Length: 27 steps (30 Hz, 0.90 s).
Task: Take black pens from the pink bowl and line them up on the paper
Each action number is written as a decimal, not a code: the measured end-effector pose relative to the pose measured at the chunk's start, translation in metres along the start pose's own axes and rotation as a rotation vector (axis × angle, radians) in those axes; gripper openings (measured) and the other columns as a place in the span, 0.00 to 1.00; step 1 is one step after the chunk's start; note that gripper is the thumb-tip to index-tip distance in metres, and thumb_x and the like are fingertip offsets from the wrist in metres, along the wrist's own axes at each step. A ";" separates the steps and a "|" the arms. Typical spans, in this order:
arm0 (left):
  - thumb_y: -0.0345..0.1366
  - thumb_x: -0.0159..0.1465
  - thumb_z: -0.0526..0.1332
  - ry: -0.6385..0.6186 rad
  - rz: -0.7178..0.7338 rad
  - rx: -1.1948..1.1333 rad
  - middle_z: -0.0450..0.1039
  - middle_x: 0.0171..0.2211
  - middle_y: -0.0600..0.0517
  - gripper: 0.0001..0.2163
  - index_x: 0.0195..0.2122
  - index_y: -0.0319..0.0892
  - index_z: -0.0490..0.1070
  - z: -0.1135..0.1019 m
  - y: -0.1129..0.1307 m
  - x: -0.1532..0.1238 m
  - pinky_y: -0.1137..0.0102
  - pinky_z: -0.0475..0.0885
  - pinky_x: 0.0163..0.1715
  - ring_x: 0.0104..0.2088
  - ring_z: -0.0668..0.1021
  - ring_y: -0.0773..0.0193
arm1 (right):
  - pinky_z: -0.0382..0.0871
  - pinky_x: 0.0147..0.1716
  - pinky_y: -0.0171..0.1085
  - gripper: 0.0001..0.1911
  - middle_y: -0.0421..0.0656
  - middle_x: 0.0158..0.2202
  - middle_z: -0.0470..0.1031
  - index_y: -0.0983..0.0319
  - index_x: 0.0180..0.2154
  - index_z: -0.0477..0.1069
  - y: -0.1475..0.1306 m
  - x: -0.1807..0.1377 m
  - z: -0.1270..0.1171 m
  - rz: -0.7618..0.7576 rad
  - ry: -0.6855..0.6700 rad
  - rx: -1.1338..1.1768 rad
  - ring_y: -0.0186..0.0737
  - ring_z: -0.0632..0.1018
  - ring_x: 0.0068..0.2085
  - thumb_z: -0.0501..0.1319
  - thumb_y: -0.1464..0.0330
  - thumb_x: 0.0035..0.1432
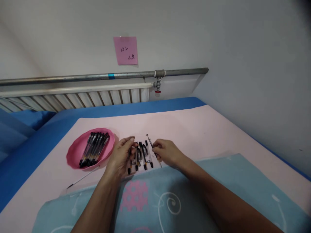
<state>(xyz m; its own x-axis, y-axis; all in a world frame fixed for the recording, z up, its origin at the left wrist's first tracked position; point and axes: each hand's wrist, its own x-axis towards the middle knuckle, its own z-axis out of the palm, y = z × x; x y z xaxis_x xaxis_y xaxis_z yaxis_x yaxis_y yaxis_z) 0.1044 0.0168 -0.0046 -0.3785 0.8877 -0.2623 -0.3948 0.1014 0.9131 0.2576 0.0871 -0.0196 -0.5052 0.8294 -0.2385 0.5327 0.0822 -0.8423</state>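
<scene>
Several black pens (pixel 143 156) lie side by side on the pink sheet (pixel 189 129) in front of me. My left hand (pixel 121 155) rests on the leftmost pens, its fingers curled and pinching at one of them. My right hand (pixel 165 152) is closed on a thin pen refill (pixel 150 142) that points up and left from its fingers. To the left, a pink bowl (pixel 75 152) holds several more black pens (pixel 94 149). A loose thin refill (pixel 82 178) lies on the sheet below the bowl.
A light blue towel (pixel 218 181) with a pink and white pattern covers the near part of the surface. Blue bedding (pixel 29 145) lies at left and behind. A radiator (pixel 80 98), a metal pipe (pixel 97 77) and a pink note (pixel 125 50) are on the wall.
</scene>
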 end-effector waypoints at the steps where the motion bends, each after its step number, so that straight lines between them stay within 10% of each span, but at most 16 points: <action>1: 0.38 0.47 0.65 0.000 -0.003 -0.007 0.68 0.23 0.55 0.15 0.35 0.38 0.67 -0.001 0.000 0.000 0.81 0.53 0.11 0.16 0.64 0.77 | 0.61 0.18 0.26 0.06 0.35 0.15 0.66 0.65 0.30 0.68 0.002 0.003 -0.001 0.020 0.015 -0.041 0.29 0.70 0.18 0.55 0.76 0.48; 27: 0.32 0.54 0.60 0.026 -0.075 -0.128 0.68 0.24 0.52 0.09 0.35 0.36 0.68 -0.012 0.008 0.005 0.80 0.58 0.12 0.18 0.67 0.74 | 0.62 0.20 0.26 0.11 0.35 0.16 0.69 0.66 0.36 0.68 0.010 0.016 0.006 0.014 -0.003 -0.164 0.29 0.72 0.18 0.55 0.77 0.48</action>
<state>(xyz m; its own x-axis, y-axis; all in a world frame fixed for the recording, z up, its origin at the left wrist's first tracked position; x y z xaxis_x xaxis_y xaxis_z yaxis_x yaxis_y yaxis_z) 0.0896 0.0164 -0.0024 -0.3651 0.8676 -0.3377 -0.5256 0.1073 0.8440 0.2509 0.0982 -0.0347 -0.4992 0.8292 -0.2514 0.6434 0.1603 -0.7486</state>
